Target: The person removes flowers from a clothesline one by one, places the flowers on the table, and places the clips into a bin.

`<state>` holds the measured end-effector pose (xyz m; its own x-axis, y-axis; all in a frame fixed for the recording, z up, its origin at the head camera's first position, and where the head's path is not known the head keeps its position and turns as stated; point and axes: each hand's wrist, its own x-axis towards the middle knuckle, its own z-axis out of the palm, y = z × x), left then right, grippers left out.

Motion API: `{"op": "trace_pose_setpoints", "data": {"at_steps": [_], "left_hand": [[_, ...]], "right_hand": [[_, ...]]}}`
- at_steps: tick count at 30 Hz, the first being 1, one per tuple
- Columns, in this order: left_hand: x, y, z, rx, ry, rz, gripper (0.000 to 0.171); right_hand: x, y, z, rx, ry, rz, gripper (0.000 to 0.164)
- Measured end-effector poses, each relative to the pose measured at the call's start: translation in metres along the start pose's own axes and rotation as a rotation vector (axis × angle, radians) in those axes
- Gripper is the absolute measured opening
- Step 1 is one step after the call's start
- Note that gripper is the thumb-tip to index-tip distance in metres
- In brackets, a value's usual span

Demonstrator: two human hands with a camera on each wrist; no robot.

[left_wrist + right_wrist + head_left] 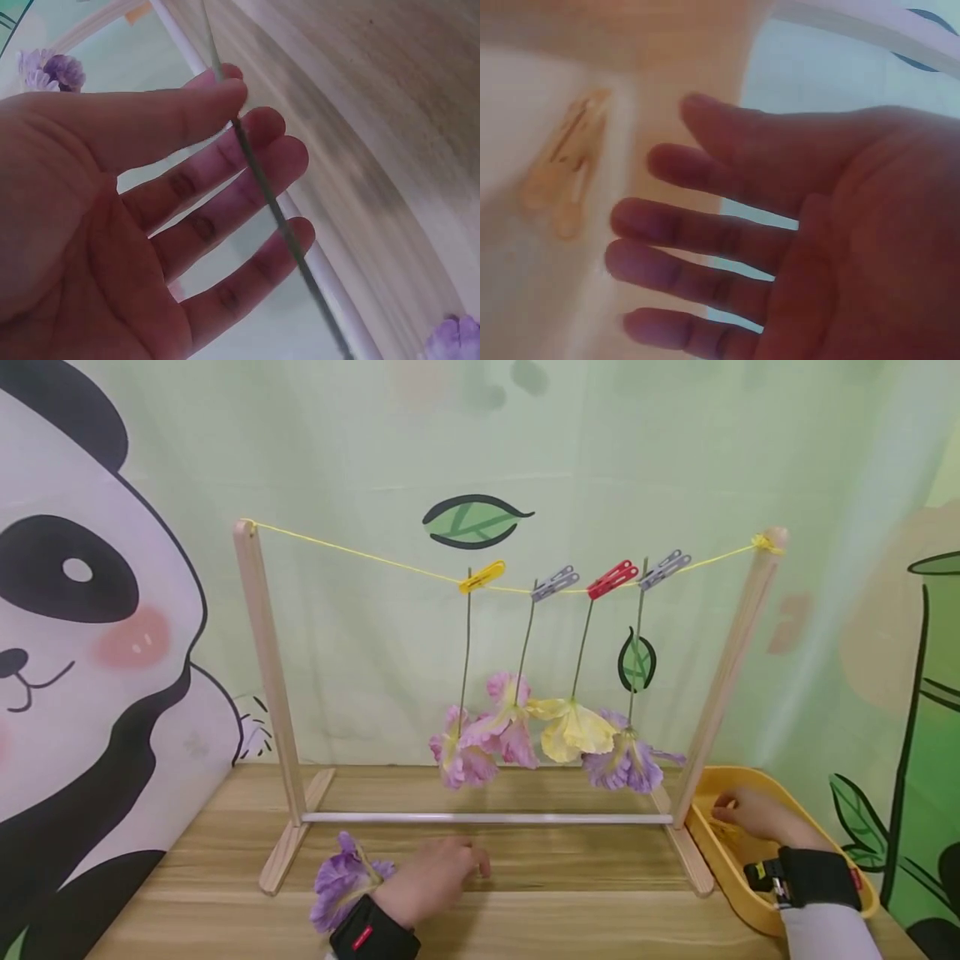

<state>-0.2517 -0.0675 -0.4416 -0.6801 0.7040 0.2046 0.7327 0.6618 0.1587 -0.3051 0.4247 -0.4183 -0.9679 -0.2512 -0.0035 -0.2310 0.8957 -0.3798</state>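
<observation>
My left hand (pixel 438 878) pinches the thin green stem (pixel 259 171) of a purple flower between thumb and forefinger, with the other fingers loosely spread behind it. The flower's bloom (pixel 337 883) shows left of the wrist, low over the table. Over at the right, my right hand (pixel 765 817) reaches into a yellow tray (pixel 757 920). Its fingers are spread and relaxed, holding nothing in the right wrist view. A yellow clothespin (pixel 566 165) lies in the tray just off the fingertips.
A wooden frame (pixel 270 677) with a white bottom rod (pixel 487 818) stands across the table. From its sagging yellow string (pixel 360 554) hang several flowers by clothespins: yellow (pixel 482 577), red (pixel 612 580) and grey (pixel 556 583). The tray stands beside the frame's right foot (pixel 690 860).
</observation>
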Motion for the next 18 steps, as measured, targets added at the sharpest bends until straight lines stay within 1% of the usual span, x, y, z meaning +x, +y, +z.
{"op": "trace_pose_setpoints", "data": {"at_steps": [4,7,10,12,16,18], "left_hand": [[-0.001,-0.002,-0.005,-0.062,0.007,-0.006,0.02],[-0.001,-0.002,-0.011,-0.123,0.008,-0.013,0.016],[0.0,-0.005,-0.02,-0.181,0.019,-0.015,0.016],[0.0,-0.007,-0.026,-0.213,0.029,-0.021,0.016],[0.001,-0.008,-0.041,-0.269,0.062,-0.048,0.018],[0.002,-0.006,-0.048,-0.298,0.093,-0.055,0.019]], "right_hand": [[0.001,-0.004,-0.008,-0.023,0.04,0.006,0.024],[0.0,-0.009,-0.014,-0.026,0.064,0.025,0.024],[-0.005,-0.017,-0.023,-0.019,0.091,0.023,0.026],[-0.01,-0.025,-0.031,0.004,0.122,0.002,0.028],[-0.02,-0.046,-0.047,0.068,0.173,-0.068,0.031],[-0.025,-0.058,-0.054,0.086,0.185,-0.101,0.032]]}}
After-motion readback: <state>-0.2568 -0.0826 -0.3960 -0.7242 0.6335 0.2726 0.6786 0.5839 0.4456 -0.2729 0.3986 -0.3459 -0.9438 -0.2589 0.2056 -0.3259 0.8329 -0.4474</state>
